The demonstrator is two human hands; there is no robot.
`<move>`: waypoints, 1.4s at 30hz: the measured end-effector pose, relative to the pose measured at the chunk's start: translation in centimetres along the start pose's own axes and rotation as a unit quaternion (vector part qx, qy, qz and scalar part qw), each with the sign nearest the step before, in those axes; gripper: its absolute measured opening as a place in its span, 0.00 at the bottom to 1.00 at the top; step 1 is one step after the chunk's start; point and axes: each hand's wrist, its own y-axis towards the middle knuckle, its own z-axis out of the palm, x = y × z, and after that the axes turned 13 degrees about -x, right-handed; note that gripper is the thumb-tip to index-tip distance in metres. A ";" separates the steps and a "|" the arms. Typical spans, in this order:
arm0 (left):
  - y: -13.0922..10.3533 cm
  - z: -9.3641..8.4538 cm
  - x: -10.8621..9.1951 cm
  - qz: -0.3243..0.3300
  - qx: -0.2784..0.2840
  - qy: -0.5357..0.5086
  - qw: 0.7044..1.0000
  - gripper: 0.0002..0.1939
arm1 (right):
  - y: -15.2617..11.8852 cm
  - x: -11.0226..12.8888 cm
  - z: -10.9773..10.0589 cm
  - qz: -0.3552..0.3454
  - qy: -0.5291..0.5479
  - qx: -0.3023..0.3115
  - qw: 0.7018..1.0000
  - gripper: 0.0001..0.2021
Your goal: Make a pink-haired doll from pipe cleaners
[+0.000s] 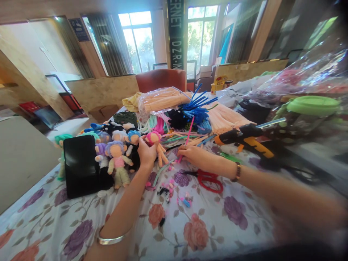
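The left hand (148, 152) holds a small pink-haired doll (153, 137) made of fuzzy stems, above the flowered tablecloth (233, 214), in front of a crowd of similar dolls. Its fingers are curled around the side of the doll, near the head; the exact contact of each fingertip is hidden. The right hand (194, 155) has thumb and fingers pinched together on a bright pink pipe cleaner (190, 132), which stands up above the fingers, well apart from the doll.

To do this handling well, I think the left grip should be firm but gentle (such pile is probably easy to flatten), with the doll's head free to be seen. The pink stem likely bends more exactly when it is pinched close to the place of the bend, with small turns and not a hard pull.

The red-handled scissors (210, 181) lie below the right wrist, and the glue gun (244, 139) rests just beyond it. I cannot tell if its nozzle is hot, so the forearm should better avoid it. The coloured scraps (168, 186) could also cling to the fuzz.
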 end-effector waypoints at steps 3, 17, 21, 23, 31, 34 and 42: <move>-0.1 -0.1 0.2 0.022 0.010 0.023 0.999 0.24 | 0.0 0.3 -0.4 -0.030 -0.019 0.011 0.999 0.15; -1.9 -0.4 -2.0 0.168 0.010 0.146 0.975 0.23 | -2.6 -2.3 -0.7 -0.097 -0.015 -0.209 0.973 0.14; -3.0 -0.5 -3.2 0.243 0.007 0.166 0.956 0.16 | -4.1 -2.4 -1.3 -0.101 0.018 -0.235 0.967 0.16; -3.4 -0.6 -3.8 0.274 0.003 0.167 0.947 0.12 | -4.6 -2.4 -1.5 -0.096 0.023 -0.244 0.965 0.15; -3.4 -1.1 -4.7 0.239 0.239 0.132 0.932 0.06 | -5.4 -3.0 -1.1 -0.037 0.040 -0.241 0.969 0.13; -3.2 -1.4 -5.2 0.267 0.369 0.146 0.878 0.05 | -5.5 -3.1 -0.9 -0.009 0.046 -0.226 0.973 0.12; -3.4 -1.7 -5.4 0.308 0.433 0.208 0.821 0.06 | -5.5 -2.8 -0.7 0.017 0.069 -0.201 0.977 0.10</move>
